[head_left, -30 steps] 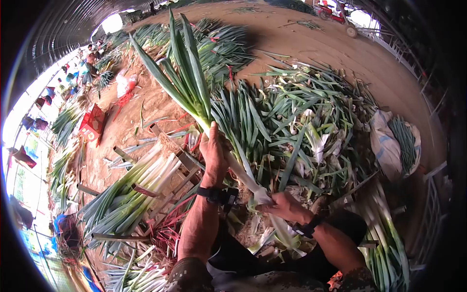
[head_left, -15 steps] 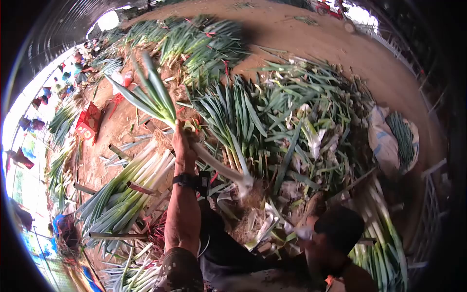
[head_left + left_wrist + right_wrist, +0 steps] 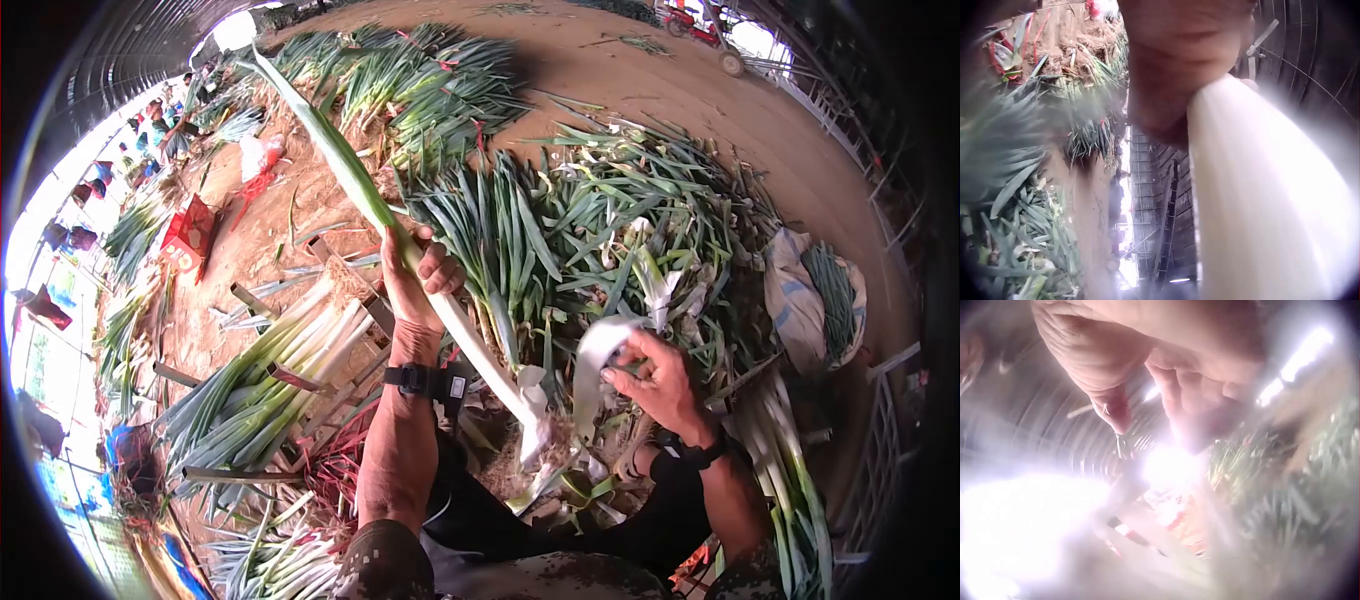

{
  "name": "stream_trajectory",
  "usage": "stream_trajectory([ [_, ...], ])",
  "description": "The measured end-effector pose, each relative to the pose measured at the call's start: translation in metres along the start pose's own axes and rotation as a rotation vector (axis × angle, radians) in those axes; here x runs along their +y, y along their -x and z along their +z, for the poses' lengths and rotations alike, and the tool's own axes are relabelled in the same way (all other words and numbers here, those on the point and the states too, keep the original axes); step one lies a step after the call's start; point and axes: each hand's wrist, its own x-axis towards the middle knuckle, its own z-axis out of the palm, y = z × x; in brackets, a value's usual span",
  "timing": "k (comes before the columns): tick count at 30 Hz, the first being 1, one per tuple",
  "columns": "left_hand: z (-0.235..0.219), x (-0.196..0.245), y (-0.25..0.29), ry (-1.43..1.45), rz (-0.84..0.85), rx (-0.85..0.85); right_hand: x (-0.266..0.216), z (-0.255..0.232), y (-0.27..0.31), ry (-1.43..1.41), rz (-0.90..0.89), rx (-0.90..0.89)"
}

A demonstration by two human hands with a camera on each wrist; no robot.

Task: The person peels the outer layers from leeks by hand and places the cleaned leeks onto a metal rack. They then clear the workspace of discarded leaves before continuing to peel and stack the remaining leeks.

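Observation:
My left hand (image 3: 415,280) grips a long green onion (image 3: 470,345) around its stem, green leaves pointing up and away, white root end slanting down toward my knees. In the left wrist view the white stem (image 3: 1254,200) fills the lower right, below the curled left hand (image 3: 1185,69). My right hand (image 3: 660,385) is to the right of the root end, thumb and fingers spread apart. A blurred strip of white peel (image 3: 592,375) overlaps its fingertips. The right wrist view shows the thumb (image 3: 1113,409) apart from the fingers, with glare below.
A heap of stripped leaves (image 3: 650,220) lies ahead on the right, beside upright green onions (image 3: 490,250). Cleaned green onions (image 3: 270,390) lie on a wooden rack at left, near red ties (image 3: 345,465). A white sack (image 3: 790,285) stands far right, a red box (image 3: 190,240) far left.
The right hand has come up from the root end and out to the right, with a white peel strip at its fingers. The left hand swung left, then back right, still gripping the green onion.

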Motion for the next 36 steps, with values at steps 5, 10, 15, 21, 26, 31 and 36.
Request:
stream_trajectory([
  [5, 0.029, -0.016, 0.002, 0.045, -0.041, -0.081, -0.026, 0.039, -0.019, -0.411, 0.089, -0.441],
  [10, 0.026, -0.016, 0.000, -0.012, -0.057, -0.044, -0.005, 0.075, -0.006, 0.014, -0.156, -0.493],
  [15, 0.017, -0.006, 0.002, -0.216, 0.065, 0.169, -0.007, 0.045, 0.023, 0.103, -0.212, -0.164],
  [21, -0.005, 0.024, 0.000, -0.361, 0.191, 0.587, 0.006, -0.009, 0.087, 0.232, -0.023, -0.266],
  [26, 0.008, 0.011, 0.002, -0.449, 0.296, 0.731, -0.003, -0.008, 0.084, 0.269, -0.047, -0.134],
  [31, 0.008, -0.004, -0.001, -0.606, 0.358, 0.902, -0.038, 0.007, 0.034, 0.340, -0.167, 0.007],
  [36, 0.018, -0.013, -0.001, -0.686, 0.339, 0.906, -0.016, 0.035, -0.008, 0.542, -0.307, -0.075],
])
